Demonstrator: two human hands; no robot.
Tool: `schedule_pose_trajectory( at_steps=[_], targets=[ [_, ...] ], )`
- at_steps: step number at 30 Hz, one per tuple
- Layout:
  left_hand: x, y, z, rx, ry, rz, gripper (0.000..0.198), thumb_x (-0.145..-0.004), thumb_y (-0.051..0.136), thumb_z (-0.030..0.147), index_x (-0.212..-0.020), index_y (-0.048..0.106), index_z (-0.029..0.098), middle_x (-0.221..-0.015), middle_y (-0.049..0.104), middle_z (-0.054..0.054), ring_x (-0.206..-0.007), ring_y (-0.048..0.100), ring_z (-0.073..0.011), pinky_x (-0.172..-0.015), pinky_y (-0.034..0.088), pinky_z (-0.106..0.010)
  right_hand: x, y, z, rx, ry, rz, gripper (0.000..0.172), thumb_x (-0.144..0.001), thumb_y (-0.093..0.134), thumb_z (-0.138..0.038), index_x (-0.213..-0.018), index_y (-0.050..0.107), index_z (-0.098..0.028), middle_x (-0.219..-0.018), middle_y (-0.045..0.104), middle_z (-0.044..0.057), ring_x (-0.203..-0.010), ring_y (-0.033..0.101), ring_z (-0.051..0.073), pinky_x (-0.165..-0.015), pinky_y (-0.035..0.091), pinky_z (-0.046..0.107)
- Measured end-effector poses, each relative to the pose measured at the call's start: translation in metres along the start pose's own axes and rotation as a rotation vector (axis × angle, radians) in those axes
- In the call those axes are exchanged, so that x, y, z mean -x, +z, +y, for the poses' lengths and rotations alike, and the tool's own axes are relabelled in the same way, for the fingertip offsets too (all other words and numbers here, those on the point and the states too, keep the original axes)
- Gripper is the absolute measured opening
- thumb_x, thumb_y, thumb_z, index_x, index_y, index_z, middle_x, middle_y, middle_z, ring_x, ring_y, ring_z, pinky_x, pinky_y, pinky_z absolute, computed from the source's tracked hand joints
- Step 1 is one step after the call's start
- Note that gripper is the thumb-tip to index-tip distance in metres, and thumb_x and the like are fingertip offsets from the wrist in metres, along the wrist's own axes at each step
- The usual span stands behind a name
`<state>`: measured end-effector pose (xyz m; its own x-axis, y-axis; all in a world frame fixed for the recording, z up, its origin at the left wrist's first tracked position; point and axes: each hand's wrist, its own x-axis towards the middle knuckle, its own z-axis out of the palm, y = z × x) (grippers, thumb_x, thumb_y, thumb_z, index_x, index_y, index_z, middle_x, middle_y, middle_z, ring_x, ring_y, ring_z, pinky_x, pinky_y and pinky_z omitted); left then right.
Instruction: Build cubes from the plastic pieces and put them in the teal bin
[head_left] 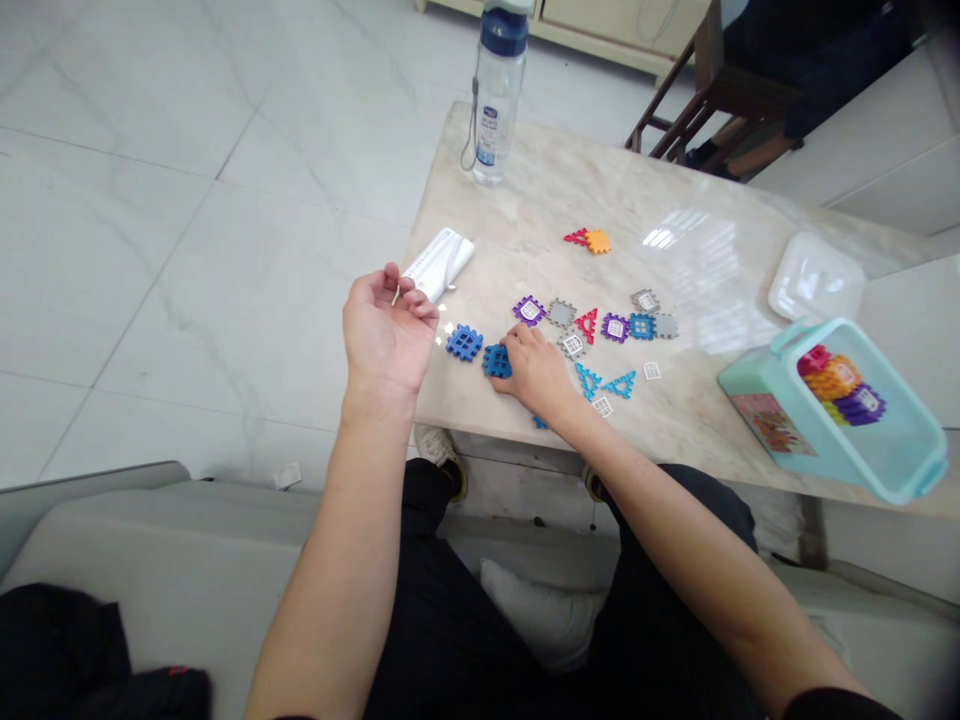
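My left hand [390, 335] is raised at the table's left edge, palm up. Its fingers curl loosely, slightly apart, and nothing shows in them. On the tabletop my right hand [536, 370] has its thumb and fingers closed around a dark blue building tile [495, 362], which they partly cover. Just left of that lies a blue window tile [465, 343]. Around the right hand are a purple tile [529, 311], a grey tile [561, 313], a red triangle [588, 326], a grey window tile [573, 346] and two light blue triangles [620, 384].
A water bottle [498, 100] stands at the far left corner, with a white packet [441, 262] nearer. A red and orange pair [598, 241] lies farther back. At the right are a teal bin [772, 380] holding tiles and a clear lid [816, 278]. Someone's leg shows beyond a wooden stool [712, 90].
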<state>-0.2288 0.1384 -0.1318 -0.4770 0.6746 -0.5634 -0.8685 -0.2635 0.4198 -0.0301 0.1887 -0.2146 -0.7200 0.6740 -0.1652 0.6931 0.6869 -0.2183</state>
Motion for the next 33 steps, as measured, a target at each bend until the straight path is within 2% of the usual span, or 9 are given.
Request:
schedule_pose_trajectory(
  at_steps=[5, 12, 16, 20, 23, 25, 29, 33],
  targets=[
    [0.001, 0.001, -0.001, -0.015, -0.038, 0.007, 0.017, -0.100, 0.058, 0.021, -0.084, 0.063, 0.021, -0.067, 0.058, 0.003, -0.049, 0.051, -0.0065, -0.048, 0.040, -0.018, 0.001, -0.002, -0.002, 0.021, 0.001, -0.015, 0.044, -0.093, 0.086, -0.039, -0.126, 0.069, -0.015, -0.135, 0.064, 0.018, -0.123, 0.058, 0.035, -0.097, 0.056, 0.045],
    [-0.004, -0.004, -0.002, -0.076, -0.067, -0.027, 0.014, -0.097, 0.068, 0.022, -0.084, 0.064, 0.022, -0.068, 0.060, 0.003, -0.050, 0.053, -0.0070, -0.049, 0.042, -0.019, 0.004, -0.005, -0.001, 0.034, -0.008, -0.018, 0.047, -0.093, 0.087, -0.040, -0.127, 0.069, -0.014, -0.138, 0.064, 0.018, -0.124, 0.059, 0.037, -0.095, 0.057, 0.048],
    [-0.004, -0.003, -0.001, -0.083, -0.078, -0.036, 0.016, -0.100, 0.065, 0.022, -0.084, 0.063, 0.021, -0.067, 0.059, 0.003, -0.050, 0.053, -0.0066, -0.049, 0.041, -0.019, 0.005, -0.005, 0.000, -0.005, -0.025, -0.015, 0.046, -0.093, 0.087, -0.039, -0.127, 0.069, -0.015, -0.138, 0.064, 0.019, -0.124, 0.059, 0.036, -0.098, 0.057, 0.048],
    [-0.005, -0.003, -0.002, -0.105, -0.073, -0.036, 0.016, -0.100, 0.065, 0.021, -0.085, 0.063, 0.021, -0.068, 0.060, 0.003, -0.050, 0.052, -0.0062, -0.049, 0.041, -0.018, 0.010, -0.016, 0.006, -0.042, -0.069, -0.048, 0.060, -0.089, 0.091, -0.033, -0.140, 0.065, -0.015, -0.145, 0.062, 0.019, -0.128, 0.060, 0.038, -0.102, 0.059, 0.051],
    [-0.006, -0.004, -0.004, -0.129, -0.052, -0.035, 0.013, -0.098, 0.067, 0.020, -0.086, 0.063, 0.021, -0.070, 0.060, 0.003, -0.051, 0.052, -0.0059, -0.049, 0.041, -0.017, 0.022, -0.038, 0.026, -0.120, -0.215, -0.008, 0.068, -0.094, 0.086, -0.031, -0.154, 0.057, -0.018, -0.154, 0.059, 0.018, -0.138, 0.057, 0.038, -0.114, 0.055, 0.054],
    [-0.006, -0.003, -0.006, -0.145, -0.039, -0.034, 0.011, -0.097, 0.068, 0.020, -0.087, 0.063, 0.021, -0.071, 0.059, 0.003, -0.052, 0.051, -0.0057, -0.049, 0.041, -0.017, 0.032, -0.054, 0.049, -0.183, -0.252, 0.055, 0.062, -0.101, 0.077, -0.035, -0.157, 0.056, -0.020, -0.152, 0.061, 0.017, -0.141, 0.057, 0.037, -0.120, 0.051, 0.056],
    [-0.007, 0.004, -0.014, -0.201, -0.037, -0.039, 0.012, -0.093, 0.072, 0.020, -0.087, 0.062, 0.021, -0.070, 0.057, 0.004, -0.051, 0.050, -0.0057, -0.049, 0.039, -0.017, 0.051, -0.074, 0.101, -0.158, -0.103, 0.141, 0.046, -0.106, 0.066, -0.036, -0.149, 0.063, -0.019, -0.136, 0.068, 0.018, -0.130, 0.065, 0.038, -0.117, 0.052, 0.058],
    [-0.007, 0.016, -0.028, -0.253, -0.062, -0.044, 0.012, -0.091, 0.072, 0.018, -0.087, 0.061, 0.021, -0.069, 0.056, 0.005, -0.050, 0.049, -0.0057, -0.049, 0.039, -0.017, 0.071, -0.077, 0.138, -0.108, 0.012, 0.158, 0.039, -0.107, 0.064, -0.037, -0.139, 0.069, -0.015, -0.131, 0.070, 0.019, -0.126, 0.066, 0.037, -0.113, 0.055, 0.055]
  ],
)
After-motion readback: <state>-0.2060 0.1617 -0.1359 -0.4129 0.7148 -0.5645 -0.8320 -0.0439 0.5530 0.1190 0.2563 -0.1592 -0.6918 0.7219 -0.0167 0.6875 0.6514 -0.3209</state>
